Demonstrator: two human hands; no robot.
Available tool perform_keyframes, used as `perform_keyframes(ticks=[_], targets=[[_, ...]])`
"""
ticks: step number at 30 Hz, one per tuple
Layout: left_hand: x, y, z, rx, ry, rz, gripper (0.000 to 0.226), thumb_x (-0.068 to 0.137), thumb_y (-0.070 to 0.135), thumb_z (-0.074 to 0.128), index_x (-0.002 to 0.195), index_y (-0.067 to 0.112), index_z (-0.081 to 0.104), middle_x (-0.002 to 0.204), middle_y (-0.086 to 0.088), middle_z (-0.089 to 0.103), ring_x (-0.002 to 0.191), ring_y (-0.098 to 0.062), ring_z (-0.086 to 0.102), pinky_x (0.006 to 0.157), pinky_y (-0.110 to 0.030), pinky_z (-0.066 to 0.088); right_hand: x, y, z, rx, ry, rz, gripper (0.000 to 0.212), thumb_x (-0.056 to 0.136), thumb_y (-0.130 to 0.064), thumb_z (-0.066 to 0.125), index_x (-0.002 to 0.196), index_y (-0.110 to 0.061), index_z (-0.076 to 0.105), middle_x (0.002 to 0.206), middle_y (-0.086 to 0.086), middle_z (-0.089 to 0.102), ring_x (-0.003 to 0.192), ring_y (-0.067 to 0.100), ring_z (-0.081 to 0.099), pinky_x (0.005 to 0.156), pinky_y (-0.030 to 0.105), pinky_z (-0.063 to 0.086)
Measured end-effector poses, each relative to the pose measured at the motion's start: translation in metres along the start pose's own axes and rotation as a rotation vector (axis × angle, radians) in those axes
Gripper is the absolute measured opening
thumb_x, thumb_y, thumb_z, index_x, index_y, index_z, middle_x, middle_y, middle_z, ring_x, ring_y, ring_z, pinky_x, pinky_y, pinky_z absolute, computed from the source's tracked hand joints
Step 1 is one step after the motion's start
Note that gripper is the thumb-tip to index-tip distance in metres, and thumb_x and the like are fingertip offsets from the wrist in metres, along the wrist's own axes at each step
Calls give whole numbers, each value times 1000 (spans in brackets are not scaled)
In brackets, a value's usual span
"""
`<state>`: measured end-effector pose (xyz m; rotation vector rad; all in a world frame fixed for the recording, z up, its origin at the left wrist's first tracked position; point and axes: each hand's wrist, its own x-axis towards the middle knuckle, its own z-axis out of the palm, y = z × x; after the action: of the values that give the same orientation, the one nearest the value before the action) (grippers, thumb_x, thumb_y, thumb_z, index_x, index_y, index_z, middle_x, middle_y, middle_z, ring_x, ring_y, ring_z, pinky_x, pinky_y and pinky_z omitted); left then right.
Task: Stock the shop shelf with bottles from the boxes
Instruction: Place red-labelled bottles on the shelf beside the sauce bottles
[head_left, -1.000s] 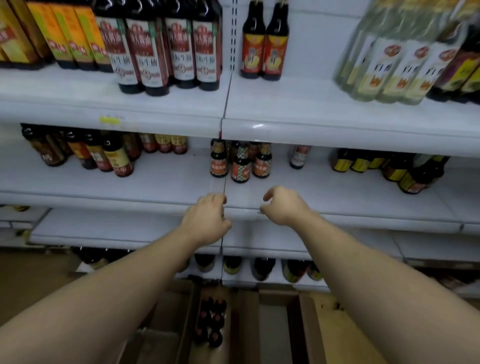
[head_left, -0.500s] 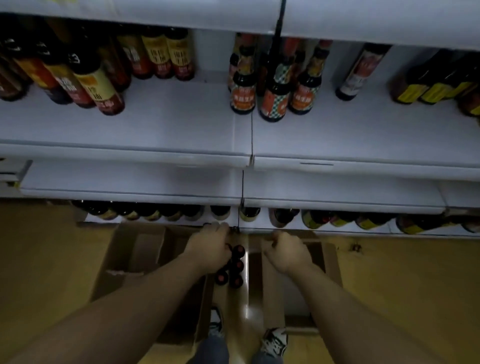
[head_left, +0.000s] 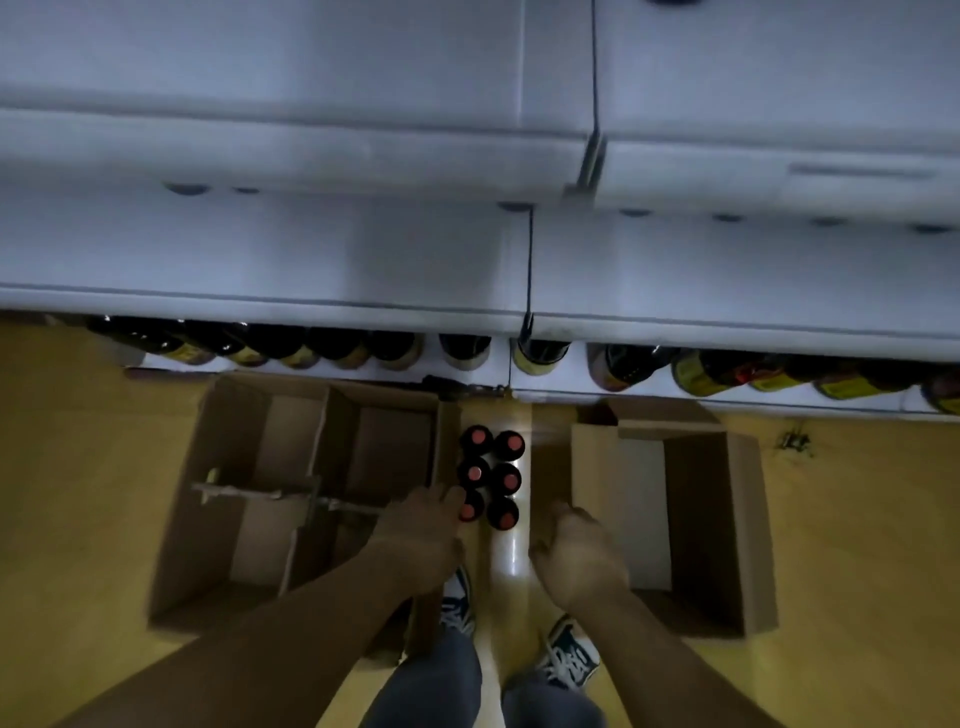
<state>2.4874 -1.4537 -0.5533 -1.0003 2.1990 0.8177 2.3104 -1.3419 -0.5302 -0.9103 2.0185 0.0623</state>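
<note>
1. Six dark bottles (head_left: 506, 480) with red caps stand upright on the yellow floor (head_left: 78, 493). They form two close rows of three in the gap between two cardboard boxes, near the floor's edge under the shelving.
2. The left hand (head_left: 421, 540) reaches down to the nearest bottle of the left row. Its fingers (head_left: 447, 501) lie at that cap, but motion blur hides whether they touch or hold it.
3. The right hand (head_left: 579, 564) hangs just beside the right row, its fingers loosely curled and holding nothing.
4. The left box (head_left: 234, 467) is open, with cardboard dividers inside.
5. The right box (head_left: 737, 519) is open too.
6. A line of dark, yellow-labelled bottles (head_left: 332, 345) fills the bottom shelf (head_left: 566, 379).
7. Two white shelves (head_left: 260, 249) jut out above.
8. The person's sneakers (head_left: 569, 660) stand between the boxes.
</note>
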Motion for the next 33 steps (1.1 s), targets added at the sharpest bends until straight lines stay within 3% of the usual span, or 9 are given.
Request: perform_keyframes(ticks=[3, 6, 9, 11, 13, 15, 18, 22, 33], targets=[[30, -13, 35, -1, -9, -8, 43, 101, 39, 54, 140, 22, 45, 135, -2, 52, 121, -24, 52, 93, -40, 50, 44, 13, 46, -7, -21, 19, 44, 100, -26, 57, 143, -28, 49, 127, 3, 61, 112, 24, 63, 83, 30, 51], [56, -22, 67, 40, 0, -11, 37, 97, 44, 59, 127, 23, 51, 125, 1, 57, 110, -21, 59, 74, -33, 42, 81, 27, 90, -31, -13, 46, 52, 99, -30, 58, 149, -35, 45, 127, 0, 62, 111, 24, 65, 88, 33, 55], [88, -28, 97, 142, -11, 25, 50, 84, 48, 76, 121, 20, 58, 113, -2, 64, 95, -22, 67, 67, -29, 39, 111, 44, 126, -35, -24, 32, 55, 100, -29, 56, 153, -33, 39, 136, 1, 56, 117, 24, 61, 89, 33, 50], [111, -30, 118, 165, 16, 29, 54, 87, 43, 76, 130, 17, 58, 121, -7, 64, 102, -25, 67, 74, -31, 47, 130, 57, 148, -44, -24, 9, 54, 102, -31, 52, 153, -32, 36, 137, 3, 54, 117, 24, 60, 87, 34, 47], [135, -37, 141, 148, -62, -22, 69, 95, 43, 66, 153, 20, 37, 145, -7, 49, 128, -29, 54, 97, -38, 49, 148, 66, 165, -58, -20, 3, 50, 103, -31, 51, 151, -31, 37, 133, 3, 54, 112, 23, 61, 82, 33, 49], [154, -44, 156, 182, -137, -47, 83, 98, 45, 62, 163, 23, 16, 156, -7, 36, 139, -32, 45, 105, -46, 48, 165, 72, 179, -69, -24, 7, 49, 104, -30, 50, 150, -30, 35, 132, 4, 53, 111, 24, 61, 83, 35, 53], [173, -52, 177, 196, -163, -61, 71, 105, 38, 50, 164, 25, 13, 156, -11, 36, 137, -35, 45, 105, -47, 48, 189, 78, 196, -122, -43, -26, 57, 103, -26, 50, 155, -30, 26, 135, 6, 51, 114, 30, 60, 82, 39, 55], [186, -51, 193, 207, -146, -30, 60, 109, 35, 44, 161, 19, 19, 143, -12, 50, 125, -31, 56, 96, -39, 50, 207, 77, 211, -259, -54, -112, 44, 103, -24, 52, 145, -20, 41, 129, 5, 58, 112, 28, 62, 82, 37, 57], [211, -51, 208, 264, -91, -78, 54, 108, 22, 43, 157, 18, 23, 126, -11, 61, 109, -33, 66, 86, -42, 56, 229, 88, 233, -341, 67, -197, 46, 105, -24, 49, 148, -15, 38, 126, 5, 62, 106, 27, 66, 73, 32, 50]])
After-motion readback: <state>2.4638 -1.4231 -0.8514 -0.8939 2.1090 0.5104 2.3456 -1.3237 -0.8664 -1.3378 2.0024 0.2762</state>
